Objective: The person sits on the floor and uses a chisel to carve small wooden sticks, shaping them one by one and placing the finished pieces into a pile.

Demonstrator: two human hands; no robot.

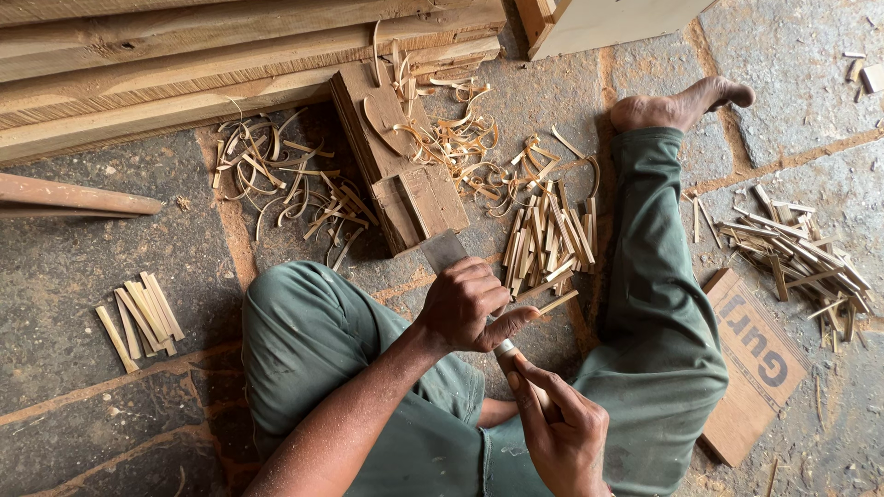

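My left hand (463, 306) is closed around a thin bamboo strip (558, 301) whose end sticks out to the right past my thumb. The hand lies over a broad flat knife blade (444, 250), whose tip shows beyond my knuckles. My right hand (558, 433), lower in the head view, grips the knife's wooden handle (507, 352) just below its metal collar. Both hands work between my legs in green trousers (313, 331), over the stone floor.
A wooden chopping block (405, 175) lies ahead with curled shavings (460, 138) around it. Piles of cut bamboo sticks lie at centre (548, 235), right (801, 258) and left (143, 317). Planks (184, 64) line the top. A printed board (755, 368) lies by my right leg; my bare foot (681, 106) is extended.
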